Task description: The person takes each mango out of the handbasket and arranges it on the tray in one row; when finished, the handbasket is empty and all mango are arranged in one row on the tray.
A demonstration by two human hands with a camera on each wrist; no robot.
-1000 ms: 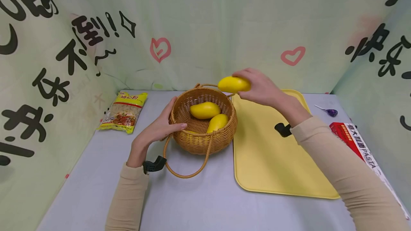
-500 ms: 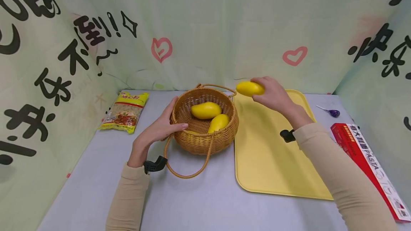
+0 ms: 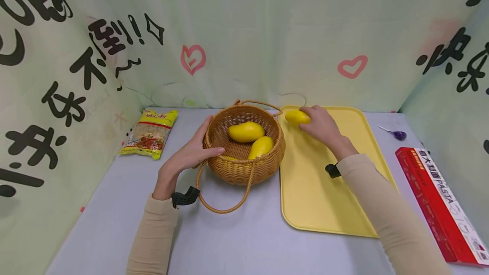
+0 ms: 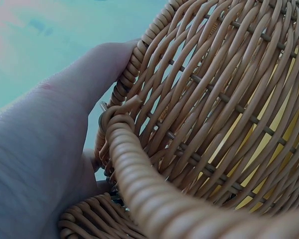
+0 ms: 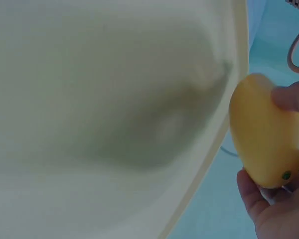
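A round wicker basket (image 3: 229, 175) stands left of the yellow tray (image 3: 317, 198), tipped a little toward me, its front handle hanging down. Two mangoes, one at the back (image 3: 246, 132) and one at the right (image 3: 261, 147), lie inside; a yellow sliver shows behind the front rim. My left hand (image 3: 194, 151) grips the basket's left rim, thumb over the edge; the left wrist view shows the woven wall (image 4: 214, 99) close up. In my right hand (image 3: 322, 125) is another mango (image 3: 297, 117), over the tray's far left corner; thumb and fingers hold it (image 5: 266, 132) from both sides.
A yellow-topped food packet (image 3: 149, 133) lies at the far left. Right of the tray are a red pasta box (image 3: 435, 203) and a purple lollipop (image 3: 399, 135). A curtain (image 3: 267, 33) with hearts and writing closes off the back and sides.
My right hand has carried the mango from beside the basket's rim rightward and down over the tray. The left hand keeps its grip on the basket, which stays put.
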